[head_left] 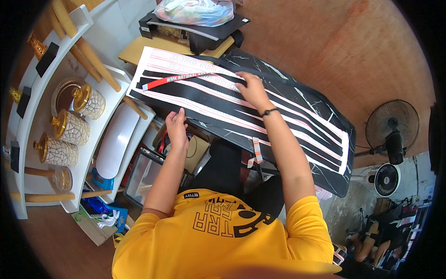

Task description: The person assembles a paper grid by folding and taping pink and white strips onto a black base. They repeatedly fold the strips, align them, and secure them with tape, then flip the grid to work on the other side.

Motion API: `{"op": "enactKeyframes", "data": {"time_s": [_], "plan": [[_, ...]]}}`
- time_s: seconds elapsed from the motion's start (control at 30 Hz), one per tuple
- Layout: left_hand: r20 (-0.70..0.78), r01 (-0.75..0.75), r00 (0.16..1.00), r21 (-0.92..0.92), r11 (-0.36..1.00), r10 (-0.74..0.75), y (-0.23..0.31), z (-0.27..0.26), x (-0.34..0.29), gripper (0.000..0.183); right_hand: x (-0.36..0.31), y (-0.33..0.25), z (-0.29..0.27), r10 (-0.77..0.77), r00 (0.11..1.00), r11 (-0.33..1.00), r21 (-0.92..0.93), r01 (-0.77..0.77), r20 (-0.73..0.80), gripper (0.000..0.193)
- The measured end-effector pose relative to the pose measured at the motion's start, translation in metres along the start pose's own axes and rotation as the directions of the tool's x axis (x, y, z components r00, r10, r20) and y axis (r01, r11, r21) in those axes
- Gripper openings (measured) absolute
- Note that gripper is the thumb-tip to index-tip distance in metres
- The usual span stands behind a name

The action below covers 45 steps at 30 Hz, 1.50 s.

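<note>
A white sheet cut into long parallel strips (204, 105) lies across the black marble-patterned table (292, 93), the dark top showing between the strips. A narrow red band with white lettering (172, 81) rests slantwise over its left end. My right hand (253, 93) reaches onto the middle of the strips, thumb and fingers apart over the upper ones. Close to the table's front edge is my left hand (177, 129), its fingers loosely bent and nothing visible in them. A short orange-and-white piece of strip (257, 151) hangs at the front edge, nearer my right forearm.
On the left, a white curved shelf (76, 35) holds gold-lidded jars (69, 128). Behind the table, a yellow stand (134, 50) carries a black device and a plastic bag (195, 11). Two fans (388, 179) stand at right. A clear bin (143, 179) sits below my left arm.
</note>
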State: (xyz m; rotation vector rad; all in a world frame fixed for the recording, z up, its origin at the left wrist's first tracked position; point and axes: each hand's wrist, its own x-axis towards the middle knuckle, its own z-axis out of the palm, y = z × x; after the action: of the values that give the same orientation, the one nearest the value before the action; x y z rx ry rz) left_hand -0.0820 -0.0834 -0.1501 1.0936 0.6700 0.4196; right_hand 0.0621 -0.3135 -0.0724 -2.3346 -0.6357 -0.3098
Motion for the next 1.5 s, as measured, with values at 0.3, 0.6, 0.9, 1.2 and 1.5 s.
{"op": "enactKeyframes", "data": {"time_s": [0.3,0.6,0.9,1.2,1.5], "plan": [[0.059,0.025,0.998,-0.076,0.997,-0.021,-0.001,-0.013,0.015,0.023,0.077,0.039,0.052,0.124,0.987,0.992,-0.011,-0.124,0.103,0.043],[0.071,0.051,0.997,-0.124,0.991,-0.042,0.008,-0.019,0.010,0.011,0.106,0.039,0.062,0.250,0.967,0.936,-0.263,-0.233,0.036,0.024],[0.016,-0.060,0.998,-0.243,0.968,0.066,0.017,-0.006,-0.014,0.054,0.067,0.016,0.035,-0.219,0.951,0.962,-0.116,0.248,0.220,0.035],[0.220,0.136,0.972,-0.256,0.957,-0.079,0.023,-0.003,0.003,0.045,0.059,-0.005,0.053,-0.092,0.919,0.996,0.041,0.083,0.383,0.036],[0.436,0.361,0.868,-0.221,0.906,-0.239,0.041,-0.005,0.021,0.034,0.068,-0.025,0.077,0.039,0.852,0.997,-0.076,0.001,0.522,0.070]]}}
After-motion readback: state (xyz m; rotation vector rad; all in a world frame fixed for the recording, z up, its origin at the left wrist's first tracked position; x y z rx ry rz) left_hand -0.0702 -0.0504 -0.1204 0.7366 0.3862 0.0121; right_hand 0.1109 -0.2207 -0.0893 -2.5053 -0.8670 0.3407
